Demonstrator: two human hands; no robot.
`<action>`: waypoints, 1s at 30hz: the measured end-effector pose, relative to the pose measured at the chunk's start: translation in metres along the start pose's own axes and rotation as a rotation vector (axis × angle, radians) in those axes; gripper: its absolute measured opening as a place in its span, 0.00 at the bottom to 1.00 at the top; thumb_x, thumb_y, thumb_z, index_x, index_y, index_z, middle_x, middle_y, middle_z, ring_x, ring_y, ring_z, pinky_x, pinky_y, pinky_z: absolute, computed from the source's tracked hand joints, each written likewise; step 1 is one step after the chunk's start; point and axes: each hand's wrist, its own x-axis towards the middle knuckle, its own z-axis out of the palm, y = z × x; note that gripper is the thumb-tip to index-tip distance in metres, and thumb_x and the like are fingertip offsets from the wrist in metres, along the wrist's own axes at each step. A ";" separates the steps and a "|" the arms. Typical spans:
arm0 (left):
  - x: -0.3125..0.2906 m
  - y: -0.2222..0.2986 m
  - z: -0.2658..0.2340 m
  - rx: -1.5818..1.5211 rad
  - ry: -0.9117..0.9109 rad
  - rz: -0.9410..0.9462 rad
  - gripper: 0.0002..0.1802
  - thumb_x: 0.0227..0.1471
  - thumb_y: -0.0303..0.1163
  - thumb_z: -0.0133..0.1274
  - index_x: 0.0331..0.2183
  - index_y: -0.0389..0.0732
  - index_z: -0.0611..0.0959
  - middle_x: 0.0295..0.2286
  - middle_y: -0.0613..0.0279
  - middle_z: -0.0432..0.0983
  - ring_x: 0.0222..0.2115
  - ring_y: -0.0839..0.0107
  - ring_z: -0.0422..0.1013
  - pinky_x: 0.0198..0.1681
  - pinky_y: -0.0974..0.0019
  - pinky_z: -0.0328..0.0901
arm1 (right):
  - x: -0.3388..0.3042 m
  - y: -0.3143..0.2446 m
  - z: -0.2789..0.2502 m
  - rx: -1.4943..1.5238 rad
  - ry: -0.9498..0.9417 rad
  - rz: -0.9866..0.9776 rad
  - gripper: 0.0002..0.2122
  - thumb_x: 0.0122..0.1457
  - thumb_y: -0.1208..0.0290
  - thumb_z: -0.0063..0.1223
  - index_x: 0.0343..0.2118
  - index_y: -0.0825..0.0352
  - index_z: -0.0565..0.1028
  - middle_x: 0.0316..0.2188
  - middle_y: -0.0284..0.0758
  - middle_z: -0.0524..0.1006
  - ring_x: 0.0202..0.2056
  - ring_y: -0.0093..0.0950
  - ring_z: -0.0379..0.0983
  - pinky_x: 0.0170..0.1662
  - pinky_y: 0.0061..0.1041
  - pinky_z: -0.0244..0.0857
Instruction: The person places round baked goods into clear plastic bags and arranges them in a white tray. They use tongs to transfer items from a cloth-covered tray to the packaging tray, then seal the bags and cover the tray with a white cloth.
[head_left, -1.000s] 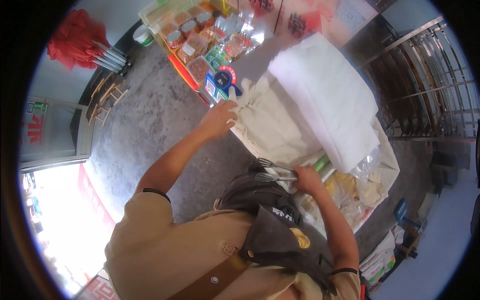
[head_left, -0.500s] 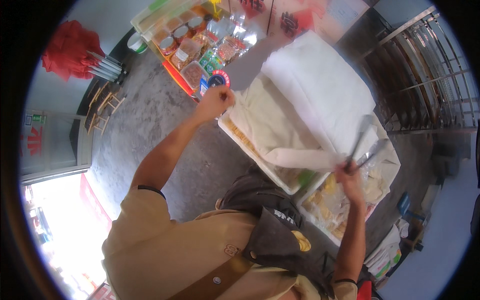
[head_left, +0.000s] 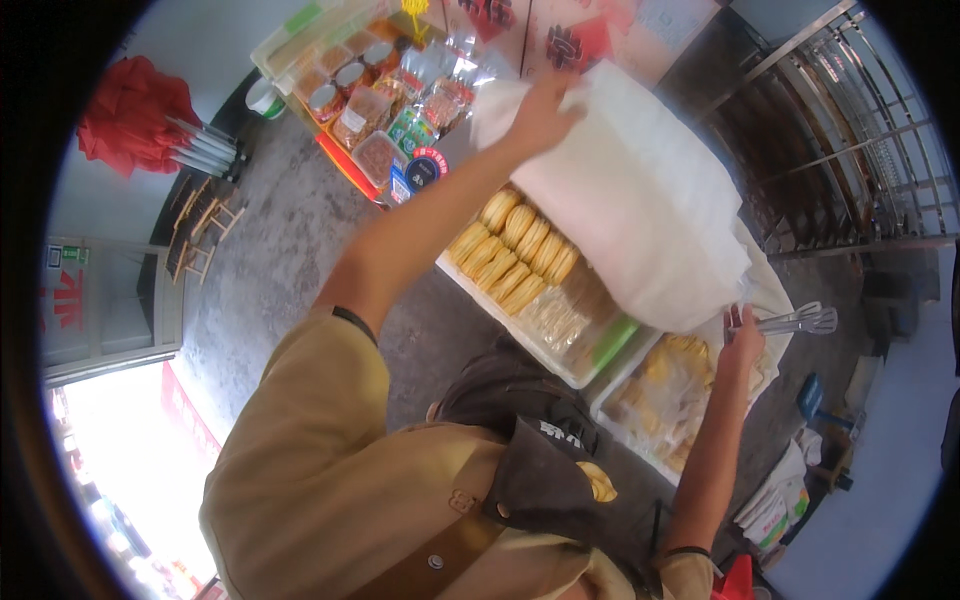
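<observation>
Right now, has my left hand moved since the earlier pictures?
Yes, your left hand moved from just below the round sign to its upper right.

The left arm [head_left: 395, 245] stretches up from lower left to the left hand [head_left: 543, 118] at upper centre, while the right hand [head_left: 742, 340] curls closed right of centre.

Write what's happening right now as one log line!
left hand: at pale cloth | right hand: holding metal tongs | round breads: showing in rows, white box
</observation>
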 end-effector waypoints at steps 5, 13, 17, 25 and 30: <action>-0.109 -0.014 -0.019 0.216 -0.154 0.181 0.17 0.50 0.23 0.61 0.45 0.43 0.85 0.52 0.57 0.76 0.54 0.57 0.73 0.58 0.60 0.68 | -0.127 0.007 -0.015 -0.675 -0.289 -0.470 0.09 0.63 0.71 0.67 0.37 0.70 0.77 0.28 0.30 0.75 0.31 0.21 0.70 0.34 0.25 0.66; -0.162 -0.012 -0.035 0.182 -0.050 0.061 0.13 0.50 0.19 0.60 0.41 0.39 0.86 0.45 0.53 0.79 0.50 0.54 0.75 0.57 0.58 0.68 | -0.224 0.092 0.025 -1.122 -0.838 -0.168 0.26 0.64 0.46 0.61 0.42 0.73 0.77 0.29 0.53 0.80 0.33 0.49 0.79 0.39 0.43 0.71; -0.206 -0.001 -0.046 0.189 -0.001 0.032 0.13 0.49 0.19 0.59 0.39 0.39 0.85 0.42 0.54 0.79 0.47 0.53 0.75 0.52 0.57 0.70 | -0.230 0.107 0.028 -1.078 -0.821 -0.155 0.28 0.67 0.43 0.54 0.43 0.74 0.75 0.33 0.58 0.81 0.39 0.59 0.79 0.42 0.49 0.71; -0.331 0.020 -0.062 0.152 0.113 -0.277 0.11 0.51 0.16 0.58 0.38 0.36 0.84 0.38 0.53 0.79 0.38 0.58 0.78 0.44 0.62 0.73 | -0.242 0.110 0.020 -1.134 -0.843 -0.164 0.26 0.70 0.49 0.51 0.53 0.72 0.70 0.41 0.63 0.80 0.46 0.63 0.77 0.49 0.53 0.69; -0.396 0.009 -0.071 0.144 -0.004 -0.360 0.10 0.51 0.17 0.58 0.38 0.37 0.84 0.36 0.55 0.77 0.33 0.61 0.78 0.40 0.62 0.73 | -0.231 0.145 0.040 -1.081 -0.929 -0.243 0.29 0.70 0.50 0.50 0.56 0.77 0.68 0.46 0.67 0.77 0.51 0.64 0.75 0.54 0.51 0.68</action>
